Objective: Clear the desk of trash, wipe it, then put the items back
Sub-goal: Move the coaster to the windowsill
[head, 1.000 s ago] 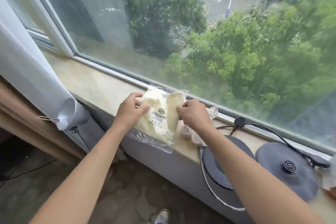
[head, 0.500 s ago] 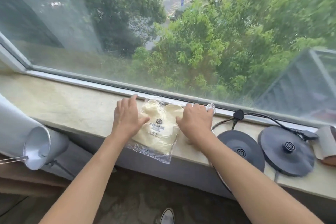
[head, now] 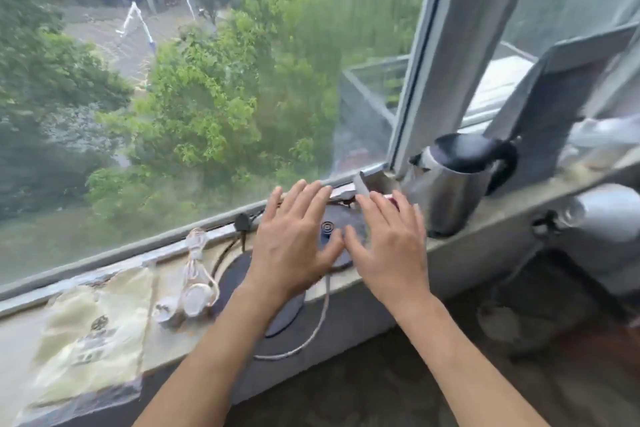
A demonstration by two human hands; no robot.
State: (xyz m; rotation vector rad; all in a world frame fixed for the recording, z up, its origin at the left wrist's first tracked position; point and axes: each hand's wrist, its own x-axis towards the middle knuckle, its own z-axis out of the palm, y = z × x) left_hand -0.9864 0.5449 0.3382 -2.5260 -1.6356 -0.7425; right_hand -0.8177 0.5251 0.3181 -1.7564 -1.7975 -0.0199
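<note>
Stone-coloured sill (head: 349, 282) is seen below a wide window (head: 207, 97) in a blurred view. The cream bag in clear wrap (head: 90, 333), pressed by both hands half a second ago, has been released and now lies at 8 o'clock. The left hand (head: 294, 246) and right hand (head: 388, 250) have been moved toward 3 o'clock, fingers spread and holding nothing, above the dark kettle base (head: 337, 218). A steel kettle (head: 450, 191) stands at 2 o'clock. Putting items back is probably being continued.

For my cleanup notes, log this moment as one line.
left hand open | right hand open | both over kettle base | bag on sill
</note>
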